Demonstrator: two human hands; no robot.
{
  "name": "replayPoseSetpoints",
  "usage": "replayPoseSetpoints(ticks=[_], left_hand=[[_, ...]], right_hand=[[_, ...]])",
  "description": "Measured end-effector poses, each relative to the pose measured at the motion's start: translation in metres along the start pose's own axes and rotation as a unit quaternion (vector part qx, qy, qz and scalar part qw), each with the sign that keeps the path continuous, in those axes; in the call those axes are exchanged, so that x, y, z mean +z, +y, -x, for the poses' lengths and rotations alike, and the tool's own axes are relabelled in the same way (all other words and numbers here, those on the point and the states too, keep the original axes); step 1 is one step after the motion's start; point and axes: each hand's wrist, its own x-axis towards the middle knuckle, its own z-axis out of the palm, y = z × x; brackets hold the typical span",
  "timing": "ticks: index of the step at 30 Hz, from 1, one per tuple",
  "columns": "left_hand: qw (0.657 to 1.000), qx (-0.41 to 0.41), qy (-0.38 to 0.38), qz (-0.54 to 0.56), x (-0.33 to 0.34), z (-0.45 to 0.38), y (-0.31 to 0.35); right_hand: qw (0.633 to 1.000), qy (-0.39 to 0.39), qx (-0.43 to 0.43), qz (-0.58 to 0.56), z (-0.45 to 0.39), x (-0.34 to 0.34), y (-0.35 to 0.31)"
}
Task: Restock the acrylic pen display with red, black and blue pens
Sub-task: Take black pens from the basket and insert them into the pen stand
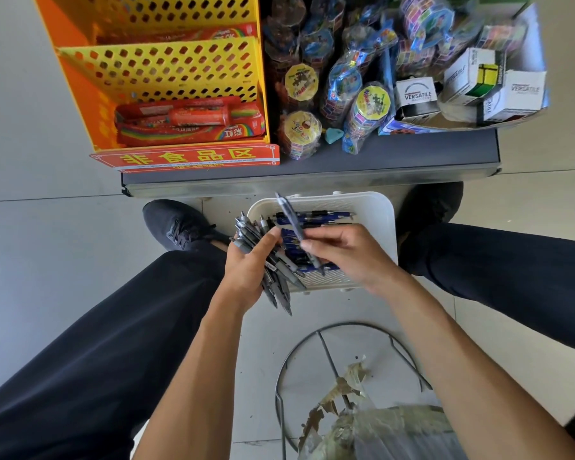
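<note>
While the left hand [246, 270] grips a fanned bundle of grey-barrelled pens [269, 260], fingers curled round it, the right hand [342, 250] pinches a single blue pen [294, 224] between thumb and fingertips, clicker end tilted up and away. Both hands are over a white perforated plastic basket [375, 210] on the floor tiles, between the person's knees. More blue pens [316, 216] lie flat in the basket, partly hidden under the hands. Can't tell ink colour of the grey bundle. No acrylic display visible in this view.

Beyond the basket: edge of a dark grey shelf [412, 151]. On it at left a yellow-orange perforated rack [166, 68] holding red rainbow candy tubes [193, 122], with a red sign [186, 157] in Chinese characters along its front. At right, bagged toy packs [356, 104] and white "VERSATILE" cube boxes [419, 94].

Near the bottom edge: a wire stool frame [326, 353], with scraps of torn tape [342, 386] on it. A black shoe [176, 224] sits left of the basket.
</note>
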Motion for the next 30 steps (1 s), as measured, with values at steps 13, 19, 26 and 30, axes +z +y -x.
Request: replayPoseSetpoints(ticks=[13, 19, 26, 30], left_hand=[[0.997, 0.021, -0.027, 0.071, 0.003, 0.003, 0.017], [0.997, 0.007, -0.028, 0.065, 0.003, 0.002, 0.015], [0.999, 0.015, 0.039, 0.016, 0.005, 0.006, 0.013], [0.994, 0.043, 0.090, -0.051, 0.005, 0.009, 0.016]], right_hand=[[0.998, 0.039, -0.010, 0.051, 0.006, 0.035, -0.005], [0.999, -0.008, 0.043, 0.003, 0.009, 0.035, -0.006], [0.991, 0.091, 0.041, 0.094, 0.001, 0.026, 0.005], [0.953, 0.079, -0.031, 0.290, -0.006, 0.014, 0.012]])
